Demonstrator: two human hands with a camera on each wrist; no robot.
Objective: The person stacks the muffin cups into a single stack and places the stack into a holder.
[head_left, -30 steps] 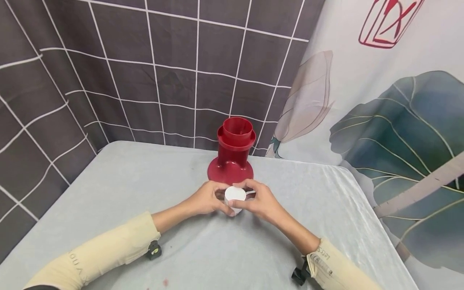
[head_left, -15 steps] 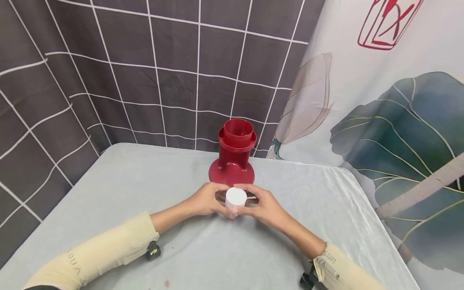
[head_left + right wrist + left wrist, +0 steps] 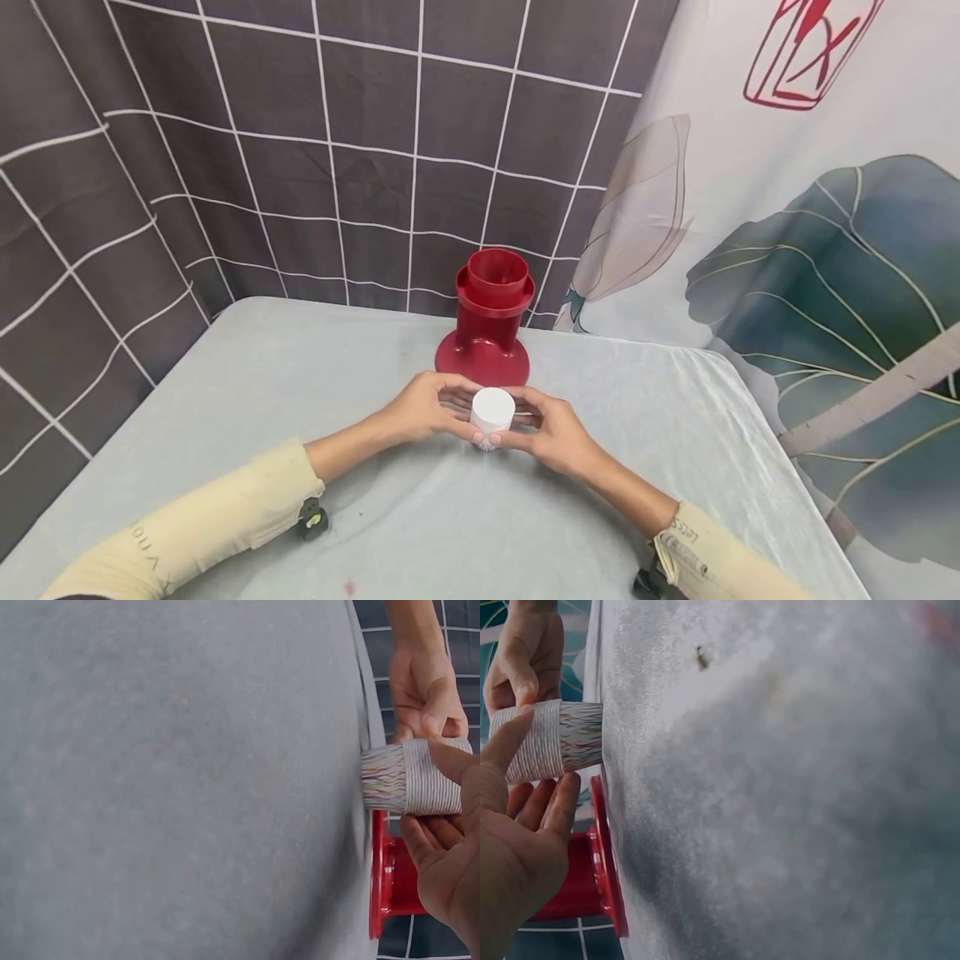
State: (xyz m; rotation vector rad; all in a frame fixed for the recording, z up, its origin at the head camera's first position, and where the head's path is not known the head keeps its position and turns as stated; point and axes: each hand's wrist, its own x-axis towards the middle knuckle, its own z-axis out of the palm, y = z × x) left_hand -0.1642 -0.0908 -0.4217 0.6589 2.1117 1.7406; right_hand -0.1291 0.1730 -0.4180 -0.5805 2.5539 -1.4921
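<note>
A small white cylinder point(image 3: 492, 408) stands between my hands in the head view, its flat top facing up. The left wrist view shows its ringed upper part point(image 3: 544, 742) and a lower band point(image 3: 581, 735) of thin coloured streaks reaching down to the tablecloth. My left hand point(image 3: 420, 408) holds its left side, thumb in front and fingers behind. From the other side, my right hand point(image 3: 558, 432) grips it the same way. Both thumb tips nearly meet at the front. In the right wrist view, my right fingers point(image 3: 431, 832) curve under the ringed part.
Just behind the hands, a red plastic stand point(image 3: 480, 333) with a round base and a double-rimmed open top rises near the table's back edge. A pale blue cloth point(image 3: 322, 350) covers the table. Dark checked and floral curtains hang behind.
A thin white strip that stuck out between the cylinder and my right fingers no longer shows. The two hands stay around the cylinder, the right thumb now further from its top.
</note>
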